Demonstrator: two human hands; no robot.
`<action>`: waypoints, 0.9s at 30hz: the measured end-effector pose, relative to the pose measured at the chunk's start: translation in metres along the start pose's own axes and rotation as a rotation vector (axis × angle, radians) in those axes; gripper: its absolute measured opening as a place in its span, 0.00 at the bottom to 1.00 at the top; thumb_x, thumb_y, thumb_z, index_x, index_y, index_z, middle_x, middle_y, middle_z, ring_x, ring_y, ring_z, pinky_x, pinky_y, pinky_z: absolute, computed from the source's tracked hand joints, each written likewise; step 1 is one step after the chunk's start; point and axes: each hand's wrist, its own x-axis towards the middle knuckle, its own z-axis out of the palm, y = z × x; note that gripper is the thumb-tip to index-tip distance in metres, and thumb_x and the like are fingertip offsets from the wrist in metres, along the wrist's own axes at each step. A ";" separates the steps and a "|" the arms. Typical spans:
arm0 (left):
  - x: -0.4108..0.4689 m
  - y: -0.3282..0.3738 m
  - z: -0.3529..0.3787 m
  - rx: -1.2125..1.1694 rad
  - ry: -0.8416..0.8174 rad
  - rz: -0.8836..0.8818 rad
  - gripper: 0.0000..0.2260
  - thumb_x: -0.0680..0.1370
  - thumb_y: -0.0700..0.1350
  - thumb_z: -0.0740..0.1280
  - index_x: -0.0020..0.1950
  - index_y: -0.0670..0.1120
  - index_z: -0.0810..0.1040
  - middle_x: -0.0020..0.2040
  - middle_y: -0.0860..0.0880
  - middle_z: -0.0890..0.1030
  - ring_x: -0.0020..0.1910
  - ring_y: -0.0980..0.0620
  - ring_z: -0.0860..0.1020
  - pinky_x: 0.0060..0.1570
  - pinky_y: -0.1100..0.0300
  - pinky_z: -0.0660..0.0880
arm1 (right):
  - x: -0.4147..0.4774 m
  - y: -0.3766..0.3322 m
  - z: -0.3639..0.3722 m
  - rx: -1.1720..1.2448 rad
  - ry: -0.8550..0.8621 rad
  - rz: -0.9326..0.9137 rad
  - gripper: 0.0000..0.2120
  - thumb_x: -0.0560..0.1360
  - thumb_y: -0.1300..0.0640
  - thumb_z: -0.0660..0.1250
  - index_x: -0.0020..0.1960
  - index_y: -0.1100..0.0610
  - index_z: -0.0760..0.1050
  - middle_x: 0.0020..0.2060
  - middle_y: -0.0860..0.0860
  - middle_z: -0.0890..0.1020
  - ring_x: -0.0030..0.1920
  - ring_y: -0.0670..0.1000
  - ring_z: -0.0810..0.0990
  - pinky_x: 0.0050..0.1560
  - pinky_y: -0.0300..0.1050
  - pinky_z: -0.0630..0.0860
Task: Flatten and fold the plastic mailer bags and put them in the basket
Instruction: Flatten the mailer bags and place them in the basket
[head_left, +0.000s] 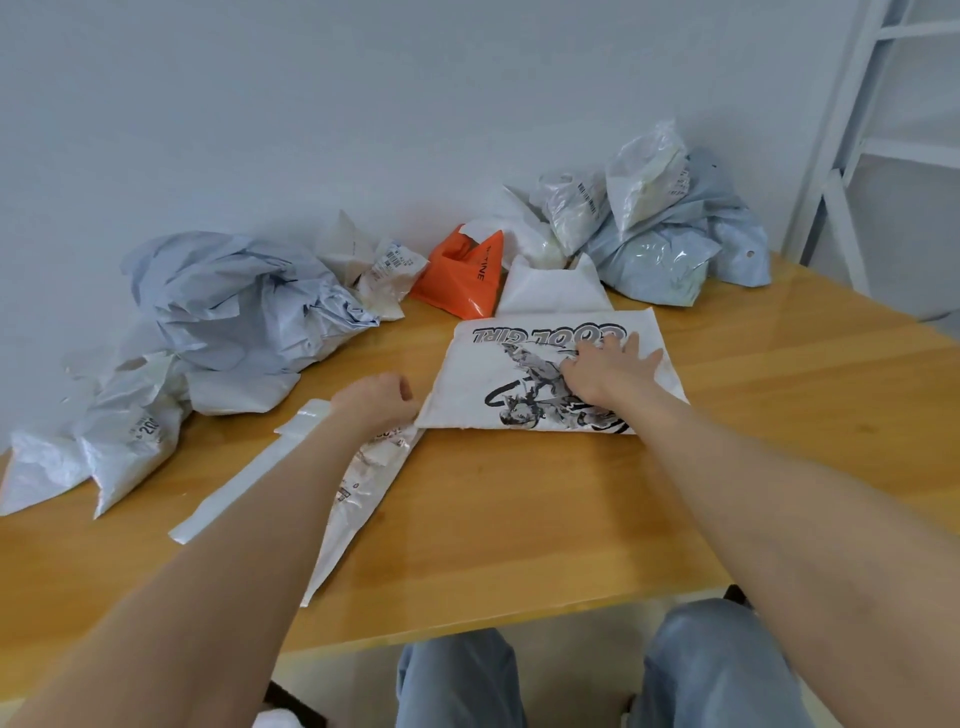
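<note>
The white, black-printed plastic mailer bag (467, 384) lay flat on the wooden desk (519, 519), long axis crosswise, the right hand (605, 371) pressing it flat-fingered, the left hand (374, 402) curled at its left edge, grip hidden.

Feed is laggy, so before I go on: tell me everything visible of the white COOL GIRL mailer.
The printed mailer is white, slightly wrinkled plastic with black COOL GIRL lettering and a cartoon figure, upside down to the camera. It lies flat on the wooden table. The right hand presses on it with spread fingers; the left hand seems to pinch its near left corner.
</note>
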 end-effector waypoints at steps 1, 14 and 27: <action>0.000 -0.002 -0.002 -0.028 -0.067 0.021 0.12 0.74 0.56 0.63 0.52 0.51 0.73 0.48 0.51 0.79 0.47 0.50 0.77 0.43 0.58 0.71 | -0.001 -0.004 0.000 0.004 0.010 -0.011 0.27 0.81 0.42 0.45 0.79 0.49 0.49 0.78 0.55 0.47 0.77 0.61 0.40 0.72 0.69 0.40; 0.008 -0.018 -0.002 0.072 0.023 -0.175 0.19 0.80 0.55 0.61 0.65 0.43 0.72 0.63 0.42 0.74 0.61 0.43 0.72 0.57 0.50 0.74 | -0.012 -0.008 -0.003 0.024 -0.007 -0.092 0.25 0.80 0.41 0.49 0.75 0.43 0.60 0.76 0.55 0.54 0.76 0.59 0.51 0.71 0.69 0.48; 0.019 0.104 0.034 -0.030 -0.062 0.259 0.28 0.79 0.66 0.46 0.78 0.60 0.46 0.79 0.51 0.45 0.78 0.45 0.43 0.73 0.38 0.44 | 0.010 -0.006 -0.007 0.029 0.051 -0.119 0.29 0.79 0.34 0.45 0.76 0.45 0.56 0.78 0.54 0.50 0.77 0.61 0.40 0.72 0.68 0.41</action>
